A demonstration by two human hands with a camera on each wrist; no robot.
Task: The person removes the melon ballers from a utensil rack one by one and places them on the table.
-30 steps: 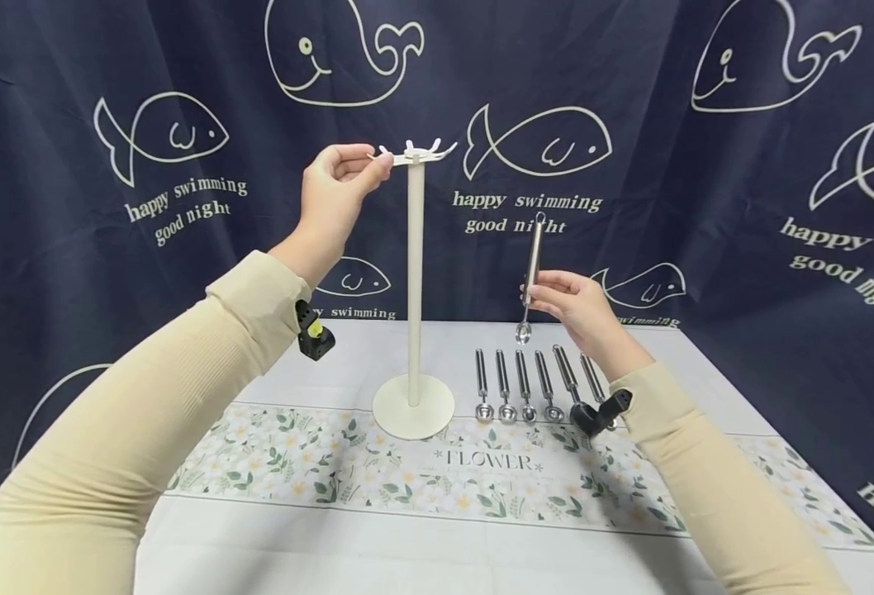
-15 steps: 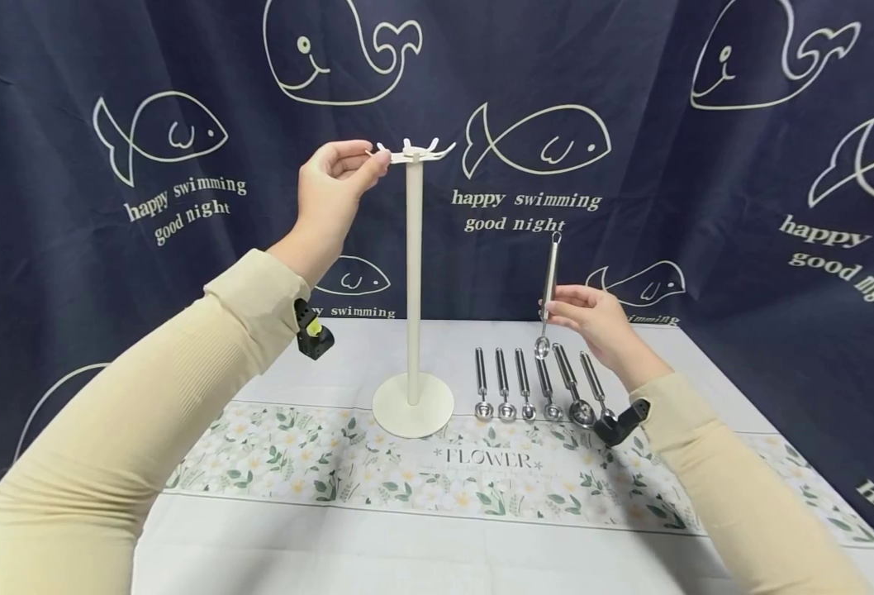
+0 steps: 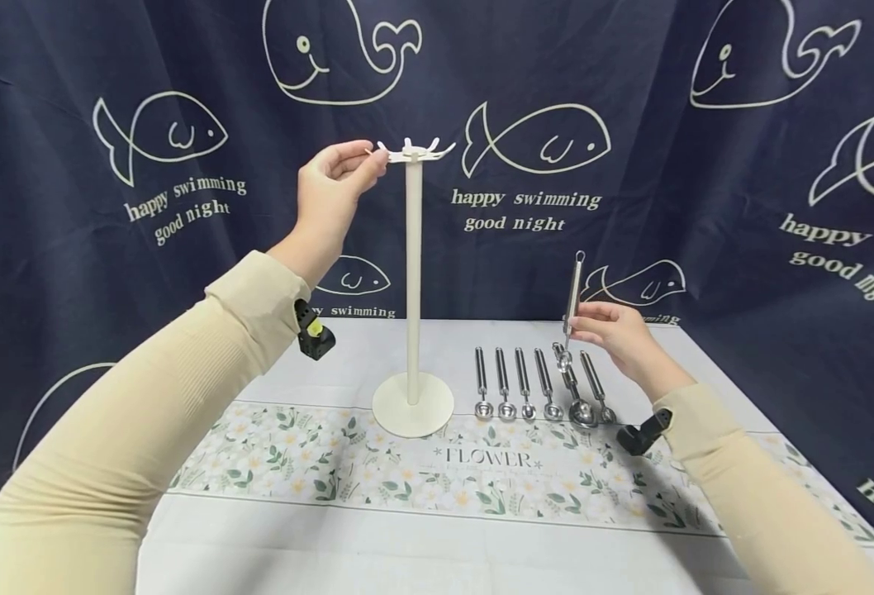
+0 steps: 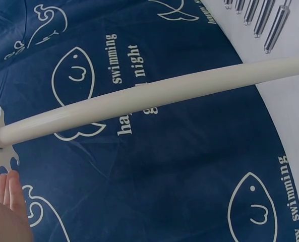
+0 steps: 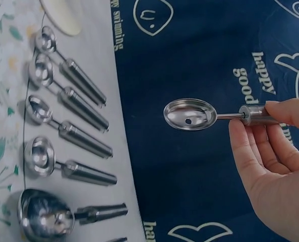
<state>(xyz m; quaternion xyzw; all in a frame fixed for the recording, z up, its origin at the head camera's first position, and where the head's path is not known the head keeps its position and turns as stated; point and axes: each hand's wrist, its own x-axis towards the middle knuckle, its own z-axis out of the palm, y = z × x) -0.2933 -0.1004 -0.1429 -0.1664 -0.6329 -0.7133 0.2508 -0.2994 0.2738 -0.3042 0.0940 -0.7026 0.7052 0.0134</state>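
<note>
My left hand (image 3: pixel 336 190) pinches one prong of the white hook top (image 3: pixel 429 154) on a tall stand (image 3: pixel 413 281). In the left wrist view, the fingers (image 4: pixel 15 196) are at the edge of this star-like top. My right hand (image 3: pixel 626 343) holds a steel melon baller (image 3: pixel 574 289) by the lower handle, its loop up and bowl down. The right wrist view shows its oval bowl (image 5: pixel 177 113) with a small hole. Below and behind it, several steel scoops (image 3: pixel 484 410) lie in a row, including one larger scoop (image 3: pixel 582 413).
The stand's round base (image 3: pixel 388 413) rests on the white table (image 3: pixel 311 545), left of the row. A flower-patterned strip (image 3: pixel 273 463) crosses the table. Behind hangs a dark blue curtain (image 3: pixel 221 49) with fish and whale drawings.
My right hand has moved right and downward with the melon baller, from between the stand and the row's right end to above the larger scoop. My left hand has stayed nearly still.
</note>
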